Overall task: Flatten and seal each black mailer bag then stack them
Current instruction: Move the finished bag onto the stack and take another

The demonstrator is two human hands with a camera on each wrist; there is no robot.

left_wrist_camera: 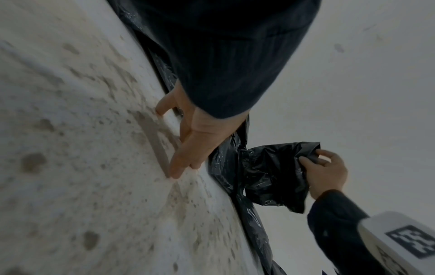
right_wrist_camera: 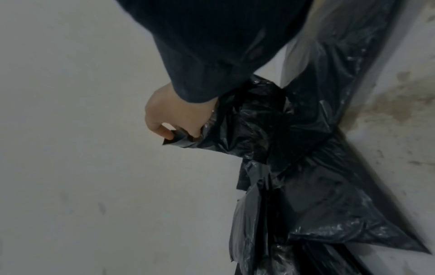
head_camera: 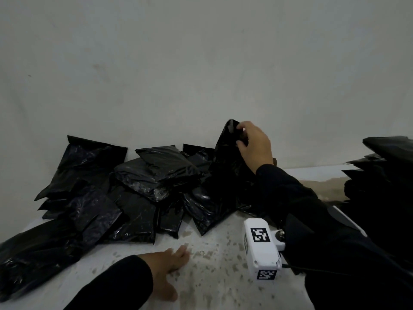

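A heap of black mailer bags [head_camera: 138,186] lies along the wall on the stained white table [head_camera: 212,253]. My right hand [head_camera: 252,144] pinches the top edge of one black mailer bag [head_camera: 225,166] and holds it upright above the heap; the same bag [left_wrist_camera: 270,171] and hand [left_wrist_camera: 327,173] show in the left wrist view, and the pinched corner [right_wrist_camera: 179,139] under the right hand [right_wrist_camera: 169,115] in the right wrist view. My left hand [head_camera: 172,262] rests flat on the bare table in front of the heap, fingers [left_wrist_camera: 186,160] straight and holding nothing.
A second pile of black bags [head_camera: 384,175] sits at the right edge of the table. A plain wall [head_camera: 201,63] stands right behind the bags. A white wrist camera box [head_camera: 261,245] rides on my right forearm.
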